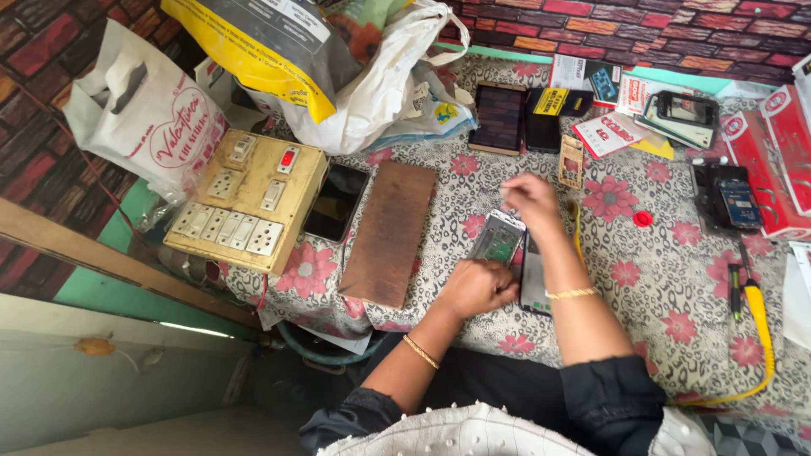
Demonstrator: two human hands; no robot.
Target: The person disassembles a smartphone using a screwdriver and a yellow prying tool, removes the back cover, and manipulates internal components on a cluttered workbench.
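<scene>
An opened phone (497,239) with its green circuit board showing lies on the flowered tablecloth (676,262). My left hand (477,288) is closed into a fist on the phone's near end and holds it down. My right hand (528,199) hovers just over the phone's far end, fingers curled and pinched together and blurred, so whether anything is between them does not show. A dark screen panel (534,283) lies beside the phone, partly under my right forearm.
A brown wooden board (390,232), a black phone (336,203) and a yellowish switchboard (245,203) lie to the left. Plastic bags (372,84) are piled at the back left. Phones, cards and red boxes (781,156) crowd the back right. A yellow-handled tool (759,314) and a red cap (643,219) lie to the right.
</scene>
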